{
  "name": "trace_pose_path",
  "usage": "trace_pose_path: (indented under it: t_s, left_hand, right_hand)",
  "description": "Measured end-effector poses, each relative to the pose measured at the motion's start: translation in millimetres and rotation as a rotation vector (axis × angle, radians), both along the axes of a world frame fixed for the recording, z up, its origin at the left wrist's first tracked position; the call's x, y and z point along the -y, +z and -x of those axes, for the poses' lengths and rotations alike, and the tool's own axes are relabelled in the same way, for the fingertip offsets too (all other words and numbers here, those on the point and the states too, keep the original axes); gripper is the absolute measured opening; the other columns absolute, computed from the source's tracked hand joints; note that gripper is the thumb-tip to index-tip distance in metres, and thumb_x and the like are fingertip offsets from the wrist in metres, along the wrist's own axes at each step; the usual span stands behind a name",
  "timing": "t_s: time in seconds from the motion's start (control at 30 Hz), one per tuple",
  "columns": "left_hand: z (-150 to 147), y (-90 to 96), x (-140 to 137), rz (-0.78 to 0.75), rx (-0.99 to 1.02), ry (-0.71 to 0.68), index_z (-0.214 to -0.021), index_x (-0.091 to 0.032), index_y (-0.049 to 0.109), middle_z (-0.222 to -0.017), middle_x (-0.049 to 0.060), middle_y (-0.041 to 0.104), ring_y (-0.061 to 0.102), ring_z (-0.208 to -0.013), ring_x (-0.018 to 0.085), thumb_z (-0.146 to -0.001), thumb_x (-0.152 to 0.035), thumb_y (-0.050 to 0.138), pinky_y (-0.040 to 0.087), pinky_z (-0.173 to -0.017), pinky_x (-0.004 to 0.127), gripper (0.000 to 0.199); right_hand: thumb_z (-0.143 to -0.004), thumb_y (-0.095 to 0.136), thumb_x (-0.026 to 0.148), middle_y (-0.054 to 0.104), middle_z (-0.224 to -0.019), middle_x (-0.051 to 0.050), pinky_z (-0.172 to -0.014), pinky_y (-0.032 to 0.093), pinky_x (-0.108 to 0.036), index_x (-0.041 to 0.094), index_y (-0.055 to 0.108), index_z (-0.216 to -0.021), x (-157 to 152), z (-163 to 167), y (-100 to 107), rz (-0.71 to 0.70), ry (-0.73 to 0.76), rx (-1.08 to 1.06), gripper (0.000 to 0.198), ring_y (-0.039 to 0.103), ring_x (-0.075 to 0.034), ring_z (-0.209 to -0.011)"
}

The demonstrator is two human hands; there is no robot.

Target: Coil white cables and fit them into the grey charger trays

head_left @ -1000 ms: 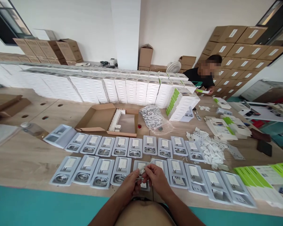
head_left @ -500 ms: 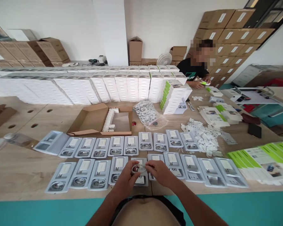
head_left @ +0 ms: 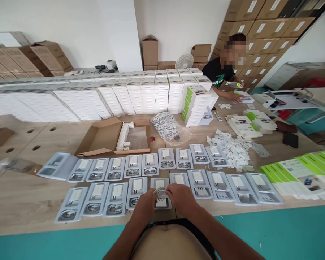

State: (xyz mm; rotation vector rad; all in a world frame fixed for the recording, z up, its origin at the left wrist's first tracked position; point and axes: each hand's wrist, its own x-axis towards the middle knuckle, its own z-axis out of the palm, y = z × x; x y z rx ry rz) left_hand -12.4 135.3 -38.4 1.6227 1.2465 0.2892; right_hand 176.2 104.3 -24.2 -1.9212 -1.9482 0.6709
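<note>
A coiled white cable is held between my two hands, above a grey-white plastic tray. My left hand closes on the coil's left side, and my right hand pinches it from the right. Below the coil, a white printed card lies in the tray's lower compartment. To the left stands a tray with a charger plug above and a coiled cable below. On the right, a tray holds a charger plug and a card. My fingertips partly hide the cable.
Behind the front row lies a second row of filled trays. An open carton of plugs, a bag of cables and a pile of white pieces sit farther back. White box stacks line the rear; a co-worker sits at right.
My hands stay over the same tray, and the cable coil looks narrower, more bunched between my fingers. The camera view has shifted slightly. The co-worker's hand has reached down to a white box.
</note>
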Motion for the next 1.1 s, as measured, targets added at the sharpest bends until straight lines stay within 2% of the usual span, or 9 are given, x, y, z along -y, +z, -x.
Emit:
trace_pose_path:
  t_s: [0.13,0.27,0.47,0.53,0.67,0.73,0.8,0.97,1.1]
  left_hand:
    - [-1,-8.3,3,-0.012,-0.036,0.010,-0.078,-0.023,0.055,-0.062,0.001,0.057,0.050,-0.051,0.017,-0.093,-0.036,0.039,0.031,-0.059,0.028,0.025]
    - [1,-11.7,10,-0.006,-0.023,0.007,-0.077,-0.023,0.053,-0.062,0.001,0.057,0.050,-0.051,0.017,-0.095,-0.042,0.032,0.033,-0.058,0.029,0.033]
    - [1,-15.4,17,0.302,0.362,0.122,-0.087,-0.019,0.053,-0.067,0.000,0.058,0.049,-0.051,0.013,-0.091,-0.057,0.038,0.032,-0.048,0.025,0.041]
    - [0,-15.6,18,0.385,0.441,0.137,-0.087,-0.018,0.052,-0.062,-0.002,0.054,0.045,-0.049,0.011,-0.090,-0.058,0.040,0.028,-0.046,0.023,0.042]
    - [2,-15.9,19,0.419,0.455,0.151,-0.083,-0.018,0.050,-0.067,-0.002,0.053,0.042,-0.049,0.009,-0.089,-0.056,0.044,0.025,-0.044,0.022,0.040]
    - [3,-16.0,18,0.426,0.418,0.123,-0.082,-0.018,0.049,-0.067,-0.002,0.052,0.041,-0.049,0.008,-0.089,-0.055,0.045,0.025,-0.045,0.021,0.038]
    - [6,-15.5,17,0.428,0.376,0.057,-0.084,-0.018,0.051,-0.068,-0.003,0.053,0.042,-0.051,0.009,-0.090,-0.053,0.045,0.028,-0.046,0.022,0.036]
    - [1,-11.5,18,0.354,0.249,-0.183,-0.091,-0.018,0.056,-0.072,-0.001,0.060,0.051,-0.055,0.012,-0.092,-0.050,0.040,0.037,-0.053,0.024,0.035]
    - [-15,-12.3,17,0.329,0.177,-0.279,-0.113,-0.020,0.054,-0.086,0.002,0.063,0.059,-0.066,0.015,-0.092,-0.047,0.041,0.044,-0.058,0.025,0.037]
  right_hand:
    - [-0.091,0.047,0.032,0.061,-0.060,0.001,-0.054,0.036,-0.025,0.021,0.057,-0.076,-2,14,-4,0.130,-0.171,-0.440,0.021,0.057,-0.015,-0.054]
    - [-0.090,0.047,0.036,0.061,-0.060,0.003,-0.056,0.045,-0.026,0.021,0.055,-0.078,-5,24,-16,0.130,-0.276,-0.756,0.021,0.060,-0.014,-0.051]
    - [-0.086,0.051,0.048,0.064,-0.064,0.000,-0.042,0.037,-0.024,0.019,0.054,-0.083,2,29,-33,0.296,-0.347,-1.077,0.030,0.062,-0.017,-0.053]
    - [-0.086,0.051,0.047,0.063,-0.066,0.000,-0.045,0.039,-0.024,0.018,0.056,-0.082,6,29,-35,0.293,-0.333,-1.048,0.030,0.062,-0.017,-0.055]
    - [-0.079,0.063,0.031,0.062,-0.086,-0.004,-0.068,0.047,-0.031,0.018,0.066,-0.089,13,24,-35,-0.041,-0.302,-0.643,0.016,0.058,-0.015,-0.067]
    - [-0.072,0.068,0.023,0.061,-0.101,-0.006,-0.076,0.047,-0.032,0.020,0.063,-0.107,15,19,-35,-0.114,-0.307,-0.553,0.035,0.057,-0.015,-0.072]
    - [-0.069,0.069,0.020,0.063,-0.102,-0.005,-0.075,0.047,-0.031,0.021,0.062,-0.111,17,14,-33,-0.037,-0.252,-0.573,0.042,0.057,-0.015,-0.071]
    - [-0.078,0.063,0.025,0.068,-0.077,-0.001,-0.068,0.045,-0.027,0.021,0.070,-0.084,29,-8,-24,0.187,-0.089,-0.624,0.011,0.060,-0.017,-0.073]
    - [-0.076,0.061,0.023,0.068,-0.076,-0.001,-0.067,0.046,-0.026,0.020,0.069,-0.085,45,-48,-33,0.224,-0.186,-0.677,0.012,0.061,-0.017,-0.073]
